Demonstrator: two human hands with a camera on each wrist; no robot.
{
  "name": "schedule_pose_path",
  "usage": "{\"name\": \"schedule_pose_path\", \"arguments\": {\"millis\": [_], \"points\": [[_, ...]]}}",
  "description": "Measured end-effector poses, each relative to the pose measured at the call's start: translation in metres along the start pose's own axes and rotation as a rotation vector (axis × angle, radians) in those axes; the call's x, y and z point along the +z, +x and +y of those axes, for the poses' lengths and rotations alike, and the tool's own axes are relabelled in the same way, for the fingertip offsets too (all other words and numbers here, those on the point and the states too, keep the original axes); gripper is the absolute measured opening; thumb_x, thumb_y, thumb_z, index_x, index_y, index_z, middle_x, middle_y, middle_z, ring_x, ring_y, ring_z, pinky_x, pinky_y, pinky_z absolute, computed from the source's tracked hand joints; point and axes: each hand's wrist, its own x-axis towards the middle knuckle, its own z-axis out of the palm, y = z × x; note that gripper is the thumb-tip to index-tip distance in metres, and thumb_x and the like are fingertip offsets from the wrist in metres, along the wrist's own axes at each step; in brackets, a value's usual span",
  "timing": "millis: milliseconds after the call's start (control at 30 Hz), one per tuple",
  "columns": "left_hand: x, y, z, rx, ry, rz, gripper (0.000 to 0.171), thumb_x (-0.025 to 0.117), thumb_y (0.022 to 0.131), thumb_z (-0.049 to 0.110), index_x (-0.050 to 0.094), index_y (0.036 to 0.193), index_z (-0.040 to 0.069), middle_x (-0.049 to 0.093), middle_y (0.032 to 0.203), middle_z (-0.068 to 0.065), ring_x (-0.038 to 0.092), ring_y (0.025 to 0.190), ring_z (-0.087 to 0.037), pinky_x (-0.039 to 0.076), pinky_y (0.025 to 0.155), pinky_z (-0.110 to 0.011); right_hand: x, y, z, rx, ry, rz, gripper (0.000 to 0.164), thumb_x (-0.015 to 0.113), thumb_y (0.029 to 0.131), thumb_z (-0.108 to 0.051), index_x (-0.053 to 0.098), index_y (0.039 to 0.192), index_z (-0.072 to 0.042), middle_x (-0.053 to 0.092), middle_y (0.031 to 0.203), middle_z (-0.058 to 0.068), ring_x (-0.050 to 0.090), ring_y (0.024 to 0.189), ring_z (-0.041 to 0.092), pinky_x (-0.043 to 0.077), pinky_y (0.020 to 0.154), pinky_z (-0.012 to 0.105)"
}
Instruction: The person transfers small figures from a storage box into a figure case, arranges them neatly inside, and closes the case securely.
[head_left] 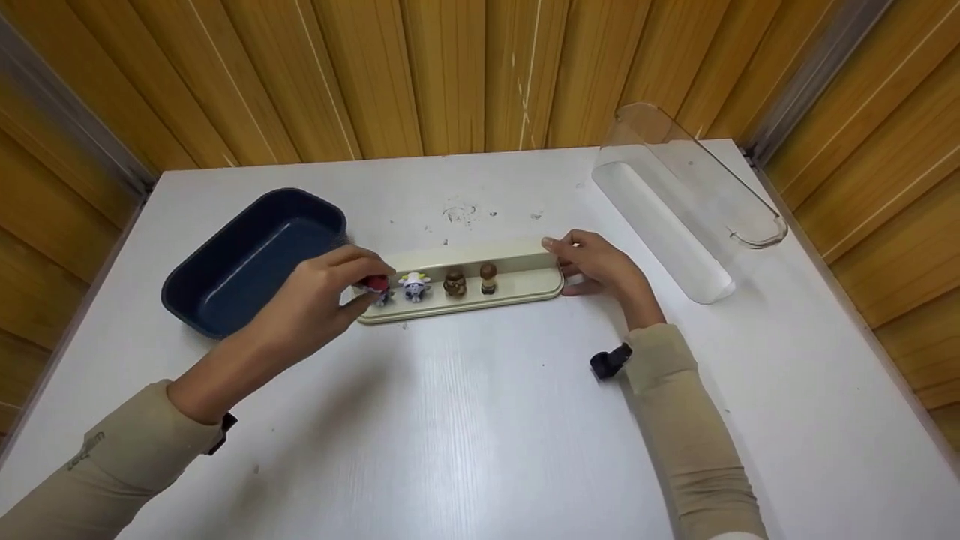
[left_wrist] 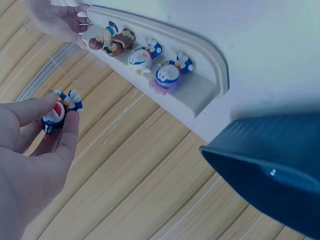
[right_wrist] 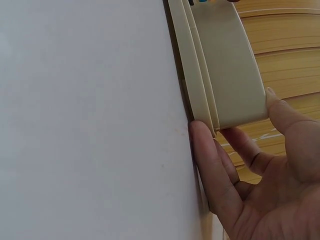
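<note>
In the left wrist view my left hand [head_left: 322, 289] pinches a small blue-and-red figurine [left_wrist: 57, 112] between thumb and fingertips, above the left end of a long cream tray [head_left: 517, 289]. Several figurines stand along that tray: a white one with yellow horns [head_left: 414, 287], two brown-headed ones, one squat [head_left: 454, 283] and one slimmer [head_left: 488, 278], and a purple-and-blue one [left_wrist: 169, 77] at the left end, mostly behind my fingers in the head view. At the tray's right end my right hand [head_left: 596, 262] grips it, thumb at the raised back wall and fingers around the end.
To the left stands a deep navy-blue bin [head_left: 217, 300], close to my left hand. A clear plastic cover [head_left: 690, 195] lies at the right rear of the white table [head_left: 480, 420]. Yellow wood-look panels [head_left: 450, 75] rise behind and on both sides.
</note>
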Motion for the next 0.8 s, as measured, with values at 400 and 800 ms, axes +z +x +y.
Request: {"name": "schedule_pose_path", "arguments": {"millis": [400,800], "points": [[0.011,-0.005,-0.002,-0.056,-0.188,-0.063,0.031,0.077,0.082,-0.012,0.075,0.109,0.004,0.070,0.111,-0.008,0.068,0.097,-0.016,0.059,0.080,-0.025,0.002,0.000,0.000,0.013,-0.005,0.012,0.053,0.062,0.097,-0.055,0.050,0.117,-0.007,0.059,0.127,0.017,0.065,0.106,0.024,0.060,0.081,0.034],[0.019,-0.002,-0.003,-0.026,-0.187,-0.078,0.028,0.076,0.084,-0.010,0.074,0.109,0.002,0.070,0.109,-0.009,0.069,0.095,-0.016,0.058,0.081,-0.025,0.001,0.000,-0.003,0.023,-0.029,0.002,0.051,0.060,0.098,-0.054,0.049,0.117,-0.008,0.057,0.129,0.018,0.063,0.108,0.024,0.059,0.085,0.035]]}}
